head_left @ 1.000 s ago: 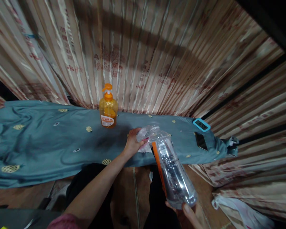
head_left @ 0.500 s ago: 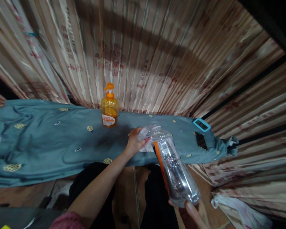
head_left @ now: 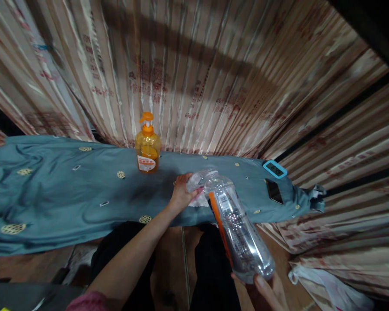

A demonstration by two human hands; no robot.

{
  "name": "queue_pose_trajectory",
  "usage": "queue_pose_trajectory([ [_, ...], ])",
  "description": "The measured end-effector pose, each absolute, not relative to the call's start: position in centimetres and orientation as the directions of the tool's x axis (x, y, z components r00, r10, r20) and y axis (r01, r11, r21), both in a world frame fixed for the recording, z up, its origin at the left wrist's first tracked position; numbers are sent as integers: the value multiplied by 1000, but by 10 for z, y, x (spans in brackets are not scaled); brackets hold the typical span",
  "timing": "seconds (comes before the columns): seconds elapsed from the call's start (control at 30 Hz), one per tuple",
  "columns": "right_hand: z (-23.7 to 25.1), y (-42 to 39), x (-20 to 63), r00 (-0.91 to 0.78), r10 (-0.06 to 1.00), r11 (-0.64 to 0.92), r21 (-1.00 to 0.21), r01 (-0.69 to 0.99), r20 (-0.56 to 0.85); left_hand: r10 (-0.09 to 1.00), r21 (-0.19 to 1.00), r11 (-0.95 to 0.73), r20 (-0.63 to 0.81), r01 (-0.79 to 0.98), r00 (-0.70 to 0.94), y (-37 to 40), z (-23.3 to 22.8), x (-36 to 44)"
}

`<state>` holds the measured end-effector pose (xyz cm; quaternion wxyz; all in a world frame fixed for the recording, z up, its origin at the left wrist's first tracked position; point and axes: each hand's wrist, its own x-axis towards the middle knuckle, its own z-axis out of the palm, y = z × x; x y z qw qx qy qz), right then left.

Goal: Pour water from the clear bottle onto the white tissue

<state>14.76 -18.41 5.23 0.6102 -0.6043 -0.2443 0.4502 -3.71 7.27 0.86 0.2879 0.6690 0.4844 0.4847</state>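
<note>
Left hand (head_left: 182, 193): reaches forward over the teal cloth, fingers curled around the neck end of the clear plastic bottle (head_left: 235, 222), gripping at or just below its mouth.
Right hand (head_left: 268, 290): low in the view near the bottom edge, only partly visible; thumb and fingers cup the base of the bottle from beneath, so the grip is closed on it.
Bottle: large, transparent, with an orange strip and a printed label down its side; held tilted, mouth end up and away over the cloth, base down toward the person's lap.
Bottle contents: it looks mostly empty, though reflections make that hard to judge.
White item (head_left: 194, 202): a small pale patch lies on the cloth directly under the left hand; what it is cannot be told.
Teal cloth (head_left: 61, 194): patterned with small gold motifs, spread over a long narrow surface that runs across the view.
Pump bottle (head_left: 147, 147): orange, upright on the far edge of the cloth, well apart from both hands, to the left of the clear bottle's mouth.
Blue-framed device (head_left: 275, 169): lies flat near the cloth's right end.
Dark phone (head_left: 274, 191): lies just beside the blue-framed device, nearer the person.
Curtain (head_left: 214, 86): striped, pleated fabric hangs behind the surface.
Legs (head_left: 210, 268): dark trousers show below the cloth.
</note>
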Motion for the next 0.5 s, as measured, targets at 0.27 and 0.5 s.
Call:
queue_pose_trajectory([
  [0.27, 55, -183, 148, 464, 851, -154, -962, -224, -245, 931, 856, -354, 359, 375, 61, 72, 10, -38],
  [0.5, 55, -181, 147, 487, 845, -123, -966, -226, -221, 924, 854, -370, 380, 365, 48, 72, 11, -38],
])
